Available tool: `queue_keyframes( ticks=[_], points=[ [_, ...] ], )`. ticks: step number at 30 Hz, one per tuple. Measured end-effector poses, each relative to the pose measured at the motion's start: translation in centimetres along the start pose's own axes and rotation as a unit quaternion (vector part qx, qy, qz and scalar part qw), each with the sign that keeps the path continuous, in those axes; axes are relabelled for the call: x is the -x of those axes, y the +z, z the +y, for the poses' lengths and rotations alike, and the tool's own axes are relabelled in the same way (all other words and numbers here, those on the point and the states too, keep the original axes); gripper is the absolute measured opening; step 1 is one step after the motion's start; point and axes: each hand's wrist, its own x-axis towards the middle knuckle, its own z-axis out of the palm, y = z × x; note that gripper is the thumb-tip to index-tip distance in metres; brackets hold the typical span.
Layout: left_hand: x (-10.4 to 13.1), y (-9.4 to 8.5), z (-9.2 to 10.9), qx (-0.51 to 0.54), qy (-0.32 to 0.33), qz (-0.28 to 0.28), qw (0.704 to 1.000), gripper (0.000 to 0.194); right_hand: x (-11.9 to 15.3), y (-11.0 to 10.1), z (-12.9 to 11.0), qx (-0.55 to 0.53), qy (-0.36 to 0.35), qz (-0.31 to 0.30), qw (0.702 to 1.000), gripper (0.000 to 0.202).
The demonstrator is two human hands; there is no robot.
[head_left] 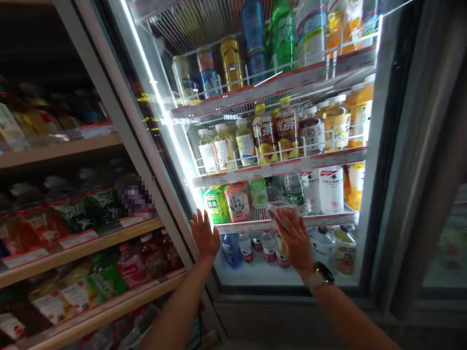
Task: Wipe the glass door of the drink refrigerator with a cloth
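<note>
Head view: left hand (205, 236) spread open near the door frame (174, 228); right hand (292, 238) over a pale cloth (274, 209), grip indeterminable. I judge slack fingers could let it slip.

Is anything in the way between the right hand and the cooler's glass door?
Only the pale cloth, which lies under the fingers of the right hand, on the side toward the glass door. Nothing else visible comes between them; the drinks appear behind the glass.

bright light strip (145, 58), dim blurry edges
</note>
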Motion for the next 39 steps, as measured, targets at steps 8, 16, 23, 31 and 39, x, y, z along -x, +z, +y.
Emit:
queue_keyframes(
  ticks=[8, 16, 23, 31, 39],
  points=[
    [-0.2, 0.3, 0.1, -0.003, -0.021, 0.001, 1.000, 0.064, 5.1, -4.6, 12.9, 0.054, 0.144, 0.101, 0.983, 0.067],
    [-0.4, 0.1, 0.6, 0.000, -0.043, -0.011, 0.999, 0.065, 4.6, -4.5, 12.1, -0.005, 0.245, 0.171, 0.954, 0.054],
    [-0.3, 0.1, 0.8, 0.001, -0.009, 0.014, 1.000, 0.062, 0.2, -1.5, 7.0, -0.030, 0.234, 0.231, 0.944, 0.054],
    [0.0, 0.1, 0.7, -0.013, -0.001, 0.007, 1.000, 0.064, -2.7, 3.2, -5.1, -0.037, 0.160, 0.135, 0.977, 0.061],
    [0.0, -0.2, 1.0, -0.031, 0.023, 0.015, 0.999, 0.062, -2.8, 5.4, -11.9, -0.105, 0.105, 0.034, 0.988, 0.063]
  ],
)
